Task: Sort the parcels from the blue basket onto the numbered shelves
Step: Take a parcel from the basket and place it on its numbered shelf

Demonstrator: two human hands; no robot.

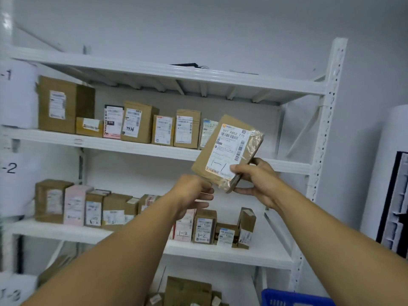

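The flat brown parcel (212, 157) is hanging tilted in the air, in front of the right end of the upper shelf (55, 135), beside the "-1" sign (6, 75). Clear tape is shining along its right edge. Its white label (229, 149) is facing the camera, showing barcodes, the print "507 P802 T70" and a handwritten "1-1".

The right grip (254, 180) is pinching the parcel's lower right corner, thumb on the label and fingers behind. The left grip (192, 191) is sitting at the lower left edge with curled fingers; whether it is holding the parcel I cannot tell.

Behind, a row of labelled boxes (139, 122) is standing on that shelf, with the parcel partly hiding the last one. More boxes (204, 226) are crowding the lower shelf (254, 257), level with the "-2" sign (10, 167). The blue basket (293, 298) is showing at the bottom right.
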